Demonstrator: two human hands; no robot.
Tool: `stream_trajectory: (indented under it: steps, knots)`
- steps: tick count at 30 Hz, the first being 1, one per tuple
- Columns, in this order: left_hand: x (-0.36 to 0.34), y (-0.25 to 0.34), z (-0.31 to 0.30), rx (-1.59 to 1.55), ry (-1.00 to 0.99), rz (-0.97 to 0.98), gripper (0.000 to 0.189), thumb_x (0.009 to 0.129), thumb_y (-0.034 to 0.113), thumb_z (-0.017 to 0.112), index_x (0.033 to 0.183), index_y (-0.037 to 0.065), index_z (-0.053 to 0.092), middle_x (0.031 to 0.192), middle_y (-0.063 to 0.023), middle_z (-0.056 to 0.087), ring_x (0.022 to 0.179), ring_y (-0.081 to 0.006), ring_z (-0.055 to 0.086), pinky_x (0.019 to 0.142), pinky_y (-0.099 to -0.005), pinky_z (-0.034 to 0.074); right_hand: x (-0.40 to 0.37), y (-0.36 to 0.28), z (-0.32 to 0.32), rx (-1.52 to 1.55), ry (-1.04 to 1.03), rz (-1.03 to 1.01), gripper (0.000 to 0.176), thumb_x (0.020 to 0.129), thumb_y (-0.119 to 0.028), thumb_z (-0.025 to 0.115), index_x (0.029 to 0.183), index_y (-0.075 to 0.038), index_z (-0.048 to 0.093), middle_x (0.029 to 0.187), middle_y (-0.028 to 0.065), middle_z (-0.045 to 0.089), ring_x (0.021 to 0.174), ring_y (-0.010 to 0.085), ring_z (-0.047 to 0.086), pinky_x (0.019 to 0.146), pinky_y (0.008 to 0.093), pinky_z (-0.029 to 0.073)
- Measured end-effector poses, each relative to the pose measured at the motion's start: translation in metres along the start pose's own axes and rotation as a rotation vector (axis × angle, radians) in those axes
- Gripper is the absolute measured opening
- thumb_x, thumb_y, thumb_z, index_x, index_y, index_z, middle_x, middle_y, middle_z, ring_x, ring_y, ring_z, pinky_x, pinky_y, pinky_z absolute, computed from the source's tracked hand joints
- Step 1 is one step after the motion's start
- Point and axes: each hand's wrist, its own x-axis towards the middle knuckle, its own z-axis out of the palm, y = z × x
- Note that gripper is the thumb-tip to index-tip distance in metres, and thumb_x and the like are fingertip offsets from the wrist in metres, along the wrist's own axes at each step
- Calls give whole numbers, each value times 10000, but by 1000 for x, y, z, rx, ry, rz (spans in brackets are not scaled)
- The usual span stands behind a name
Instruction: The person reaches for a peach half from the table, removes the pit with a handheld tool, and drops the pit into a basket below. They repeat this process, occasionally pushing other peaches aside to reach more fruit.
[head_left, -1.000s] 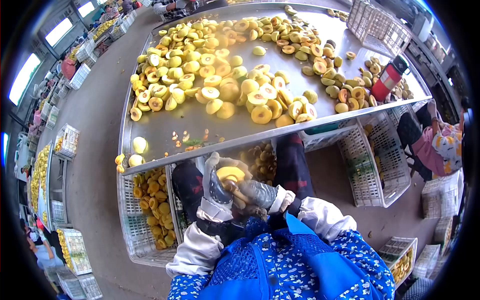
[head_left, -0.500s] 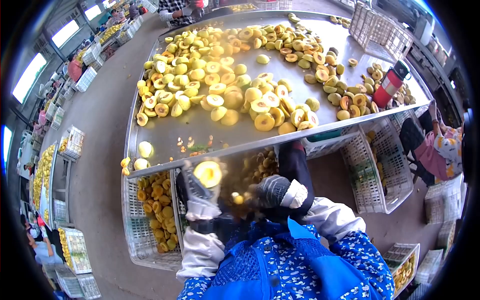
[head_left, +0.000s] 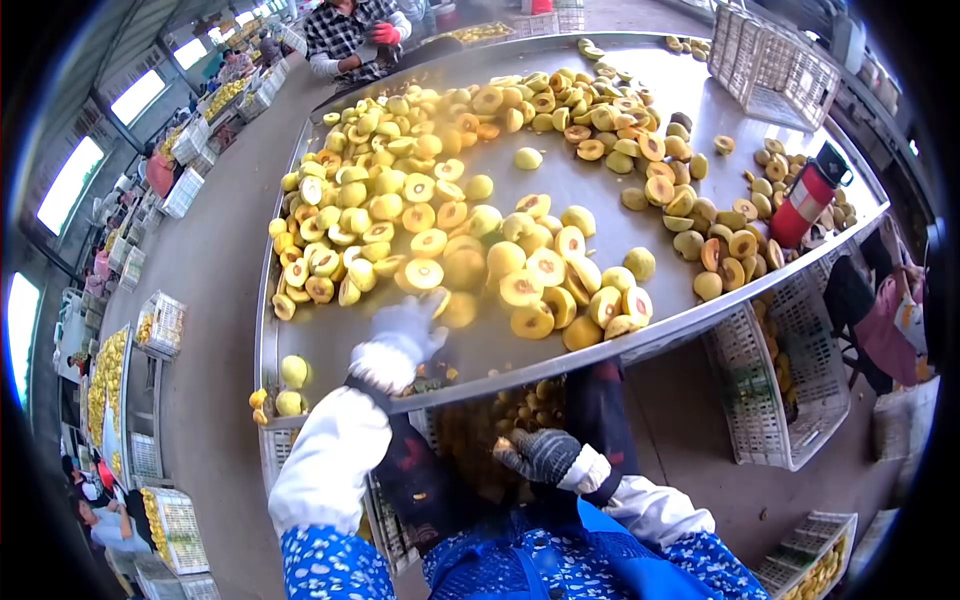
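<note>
My left hand [head_left: 403, 332], in a light grey glove, reaches over the front of the metal table [head_left: 480, 372]. Its fingers are stretched out, somewhat blurred, with the tips beside a halved yellow peach [head_left: 461, 309] at the near edge of the pile. Low in front of my lap is my right hand [head_left: 545, 455], in a dark grey glove with its fingers curled. Something small and orange-brown shows at its fingertips, too small to make out. Under the table edge, between my legs, lie several more peach pieces [head_left: 540, 400], partly in shadow.
A red bottle [head_left: 800, 205] stands at the table's right among peach halves. A white crate [head_left: 775, 65] rests on the far right corner; another crate [head_left: 790, 400] is on the floor at right. Across the table is a person [head_left: 355, 40] with a red glove.
My left hand has moved from above my lap, where it held a peach half, forward onto the table. My right hand has dropped slightly. The view has tilted up a little.
</note>
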Motion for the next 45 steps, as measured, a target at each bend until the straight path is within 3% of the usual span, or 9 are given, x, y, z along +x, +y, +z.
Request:
stream_trajectory:
  steps: [3,9,11,15,21,28,34,40,45]
  knots:
    - [38,8,-4,-30,-121,-11,522,782,374,614,1241,212,427,1083,-148,592,940,-333,618,772,-445,503,-5,9,1,4,51,-34,371,901,-429,511,816,-69,534,552,203,537,544,402,561,504,506,429]
    - [20,-29,51,-662,151,-69,457,745,305,671,1132,152,483,989,-178,617,919,-340,623,775,-409,502,-11,-1,-22,76,210,-82,343,901,-422,510,896,-80,536,552,195,558,529,386,574,474,502,420]
    - [-16,-25,30,-1238,103,-173,389,815,246,620,1160,133,482,817,-124,617,663,-232,644,582,-349,525,-7,-12,-28,112,280,-99,304,909,-383,515,934,-81,551,557,187,557,529,383,573,472,496,420]
    - [-76,-10,50,-2220,189,-27,518,915,536,436,1197,103,473,869,-167,621,598,-252,625,452,-289,472,1,-50,-44,352,277,-159,278,943,-326,457,943,-75,576,718,223,604,652,401,596,550,488,451]
    - [-118,29,78,-2354,271,-48,601,934,570,355,1119,22,519,921,-113,623,835,-206,618,739,-305,528,17,-59,-16,261,285,-226,338,952,-361,422,961,-57,570,715,220,607,664,407,597,602,486,458]
    - [-132,59,79,-2300,359,-40,678,902,638,345,1056,7,540,896,-120,620,801,-202,620,719,-307,531,20,-62,-10,109,303,-207,385,947,-404,427,915,-44,559,662,222,591,615,409,579,556,495,434]
    - [-135,63,82,-2319,331,-129,641,934,590,329,985,0,575,865,-109,616,763,-183,605,691,-294,523,16,-68,-17,13,32,1,348,973,-289,395,1084,-12,576,764,221,607,697,358,616,565,444,454]
    - [-129,73,89,-1946,598,-191,651,941,595,283,959,20,586,830,-78,607,736,-167,598,703,-294,512,14,-66,-3,694,132,-68,451,967,-393,401,937,7,606,790,244,626,756,392,604,678,406,469]
    - [-120,78,106,-1952,686,-232,597,982,496,272,919,-5,590,804,-67,589,706,-145,570,655,-280,485,16,-62,-4,543,98,-13,441,965,-389,401,941,0,607,797,242,630,778,404,602,688,418,466]
